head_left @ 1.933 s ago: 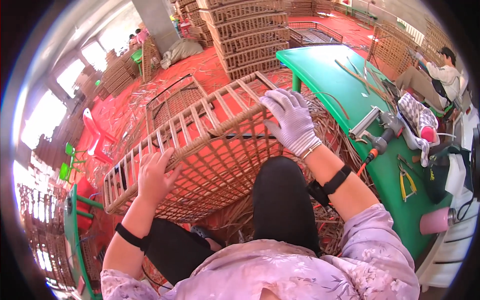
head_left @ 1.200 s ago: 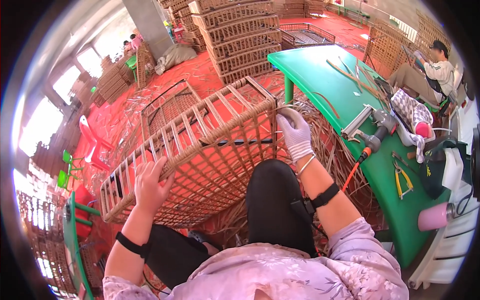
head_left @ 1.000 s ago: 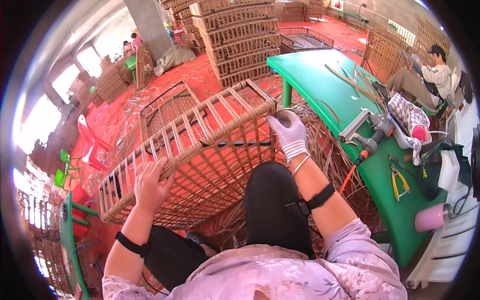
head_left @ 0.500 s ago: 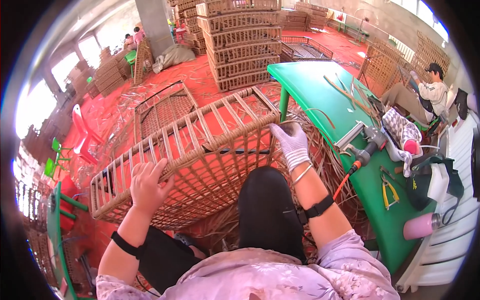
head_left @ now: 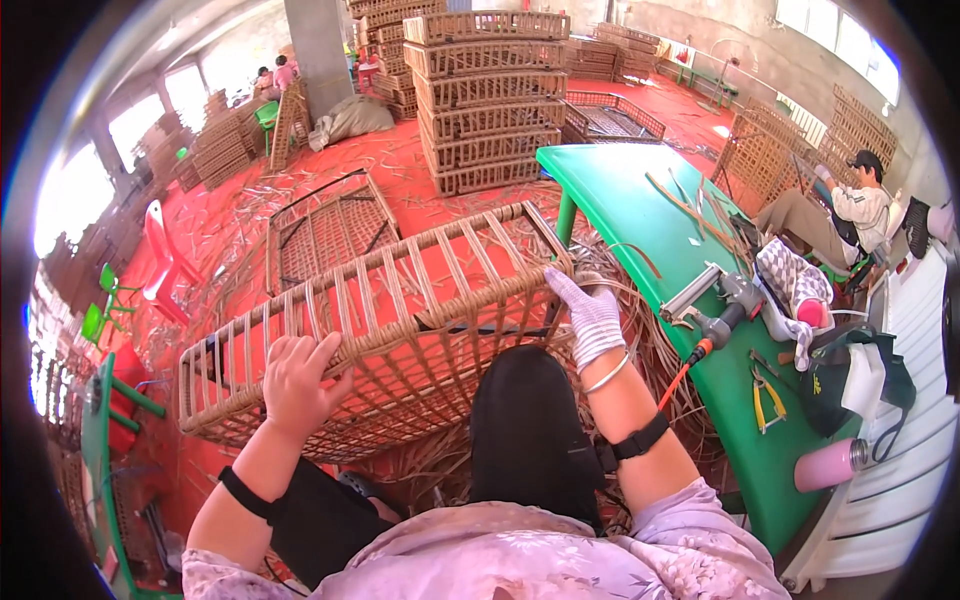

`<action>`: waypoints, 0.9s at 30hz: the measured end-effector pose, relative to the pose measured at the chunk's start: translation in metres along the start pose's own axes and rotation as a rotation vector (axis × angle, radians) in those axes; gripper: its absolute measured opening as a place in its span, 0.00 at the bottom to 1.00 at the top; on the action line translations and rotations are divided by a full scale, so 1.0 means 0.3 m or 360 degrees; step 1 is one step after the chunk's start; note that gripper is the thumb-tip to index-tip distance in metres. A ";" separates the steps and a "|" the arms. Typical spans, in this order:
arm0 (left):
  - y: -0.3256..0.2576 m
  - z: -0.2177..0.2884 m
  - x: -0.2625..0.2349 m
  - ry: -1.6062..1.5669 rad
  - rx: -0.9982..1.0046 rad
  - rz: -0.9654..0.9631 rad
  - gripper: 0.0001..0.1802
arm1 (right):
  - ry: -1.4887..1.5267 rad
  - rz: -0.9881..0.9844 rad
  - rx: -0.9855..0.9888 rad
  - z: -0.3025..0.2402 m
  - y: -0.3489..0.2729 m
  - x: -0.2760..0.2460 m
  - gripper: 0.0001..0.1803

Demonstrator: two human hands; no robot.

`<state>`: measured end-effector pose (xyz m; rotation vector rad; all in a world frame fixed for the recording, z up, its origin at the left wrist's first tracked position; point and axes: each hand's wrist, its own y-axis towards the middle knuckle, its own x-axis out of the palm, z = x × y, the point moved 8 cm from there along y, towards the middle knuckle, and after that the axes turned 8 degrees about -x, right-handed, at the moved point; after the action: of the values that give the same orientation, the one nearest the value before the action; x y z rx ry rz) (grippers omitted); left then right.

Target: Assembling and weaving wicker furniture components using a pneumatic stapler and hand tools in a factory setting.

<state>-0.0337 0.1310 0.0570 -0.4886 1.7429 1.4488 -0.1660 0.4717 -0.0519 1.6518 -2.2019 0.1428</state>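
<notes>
A large brown woven wicker basket [head_left: 440, 314] lies tilted across my lap, its slatted side facing up and its open mesh hanging toward my knees. My bare left hand [head_left: 300, 385] is closed over the left part of its near wrapped edge, thumb set apart from the fingers. At the basket's right corner, my right hand [head_left: 595, 320] grips the edge in a pale knitted glove. Part of its fingers is hidden from view. Dark frame bars show through the weave.
Right of me, a green table [head_left: 610, 185] carries a nail gun [head_left: 722, 308] with an orange hose, yellow-handled pliers [head_left: 768, 402] and a pink bottle [head_left: 830, 465]. Stacked baskets [head_left: 487, 120] stand ahead. Another frame [head_left: 330, 235] lies on the strip-strewn red floor. A co-worker [head_left: 850, 205] sits at far right.
The basket and everything around it sit slightly lower in the picture. Both hands stay on the basket; the right hand has shifted slightly at its corner.
</notes>
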 end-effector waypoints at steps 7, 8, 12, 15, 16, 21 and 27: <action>-0.003 0.004 -0.008 -0.0037 -0.0008 0.0005 0.24 | 0.0224 0.0110 -0.0050 0.004 -0.023 -0.007 0.15; -0.003 0.005 -0.010 -0.0039 -0.0009 0.0004 0.24 | 0.0224 0.0129 -0.0045 0.004 -0.027 -0.008 0.15; -0.008 -0.005 -0.005 -0.0030 -0.0010 -0.0020 0.25 | 0.0224 0.0159 -0.0052 -0.026 -0.062 0.018 0.15; -0.003 -0.002 -0.004 -0.0041 -0.0010 -0.0013 0.25 | 0.0157 0.0108 -0.0133 -0.036 -0.062 0.017 0.13; -0.001 -0.005 -0.002 -0.0041 -0.0012 -0.0017 0.25 | 0.0018 0.0088 -0.0166 -0.051 -0.066 0.019 0.13; 0.000 -0.006 -0.001 -0.0030 0.0031 0.0006 0.24 | -0.0295 -0.0038 -0.0152 -0.079 -0.081 0.027 0.15; 0.027 -0.033 0.023 -0.0051 -0.0019 -0.0003 0.23 | -0.0627 -0.0379 -0.0304 -0.100 -0.063 0.065 0.12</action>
<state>-0.0470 0.1253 0.0571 -0.4706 1.7091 1.4587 -0.1455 0.4574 -0.0200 1.9402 -2.1735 -0.4803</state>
